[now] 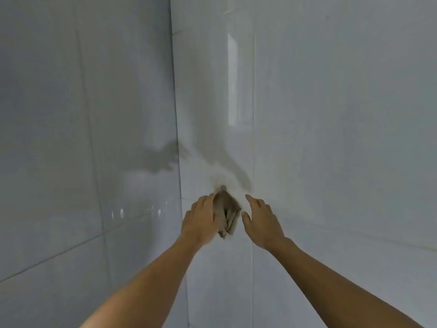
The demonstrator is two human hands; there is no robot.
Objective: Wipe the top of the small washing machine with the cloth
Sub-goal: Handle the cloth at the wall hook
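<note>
While left hand (201, 221) fingers grip crumpled brown cloth (228, 213), right hand (261, 220) fingers spread.

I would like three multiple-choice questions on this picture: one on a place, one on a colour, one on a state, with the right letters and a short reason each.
1. Where does the cloth hang?
A. on a hook on the tiled wall
B. on the floor
C. on a table

2. What colour is the cloth?
A. bright red
B. grey-brown
C. dark blue

3. How is the right hand?
A. closed in a fist
B. holding a bottle
C. open, empty

Answers: 1 A, it hangs from a peg by the corner; 2 B, dull grey-brown folds; 3 C, fingers spread beside the cloth, while the left hand touches it.
</note>
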